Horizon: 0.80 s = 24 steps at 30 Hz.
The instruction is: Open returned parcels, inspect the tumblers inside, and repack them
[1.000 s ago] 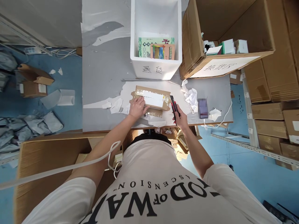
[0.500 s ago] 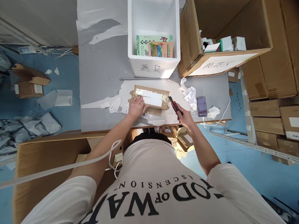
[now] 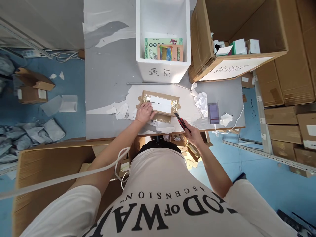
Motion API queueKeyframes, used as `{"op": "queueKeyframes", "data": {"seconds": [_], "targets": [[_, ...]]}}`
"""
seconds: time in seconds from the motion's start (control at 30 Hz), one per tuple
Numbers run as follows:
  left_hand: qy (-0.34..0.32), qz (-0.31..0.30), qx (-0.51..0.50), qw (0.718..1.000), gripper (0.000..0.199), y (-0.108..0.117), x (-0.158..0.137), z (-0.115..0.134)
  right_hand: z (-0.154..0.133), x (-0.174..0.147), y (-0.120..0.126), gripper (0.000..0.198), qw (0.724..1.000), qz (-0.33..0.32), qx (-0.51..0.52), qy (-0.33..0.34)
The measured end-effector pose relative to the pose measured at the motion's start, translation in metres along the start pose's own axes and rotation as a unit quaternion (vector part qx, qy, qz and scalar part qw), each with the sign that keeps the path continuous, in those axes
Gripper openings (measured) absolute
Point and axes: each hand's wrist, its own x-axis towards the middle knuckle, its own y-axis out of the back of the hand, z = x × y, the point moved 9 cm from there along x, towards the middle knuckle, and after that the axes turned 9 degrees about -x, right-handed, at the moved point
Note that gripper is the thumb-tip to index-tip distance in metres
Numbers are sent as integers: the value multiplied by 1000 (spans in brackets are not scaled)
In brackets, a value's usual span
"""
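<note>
Here on the head view, the box [image 3: 165,109] sits on the worktop [image 3: 106,75], over torn white paper and just this side of the white tub [image 3: 160,73]. It's slim brown cardboard, shiny clear tape glinting at both ends, a white label [image 3: 161,102] across the top with a thin dark line running along it, small tabs poking out at the ends. The left hand [image 3: 144,113] lies half-spread on its left end, thumb out to the side. And the right hand [image 3: 193,132] is closed round a black-and-red knife [image 3: 181,121], tip right by the box's near right corner; contact is too fine to call.
</note>
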Motion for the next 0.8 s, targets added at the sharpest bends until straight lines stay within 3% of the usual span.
{"op": "queueKeyframes", "data": {"seconds": [0.13, 0.27, 0.37, 0.5, 0.57, 0.67, 0.73, 0.8], "targets": [[-3, 11, -14, 1000, 38, 2, 1, -1, 13, -2, -3, 59, 998, 38, 43, -18], [-13, 26, -10, 1000, 45, 2, -9, 3, 58, 16, -14, 65, 983, 115, -14, -144], [-15, 23, 11, 1000, 52, 1, -20, 5, 84, 37, -47, 68, 973, 77, -104, -191], [2, 10, 45, 999, 56, 0, -32, 2, 101, 51, -79, 71, 963, 59, -164, -205], [24, 12, 53, 998, 58, 0, -36, -2, 100, 51, -79, 67, 963, 71, -166, -201], [49, 21, 47, 997, 61, -1, -37, -6, 88, 55, -58, 63, 968, 121, -112, -190], [53, 25, 40, 997, 63, -3, -37, -6, 69, 67, -42, 68, 978, 145, -2, -151], [47, 24, 37, 998, 64, -4, -39, -4, 42, 88, -35, 72, 978, 129, 135, -94]]}}
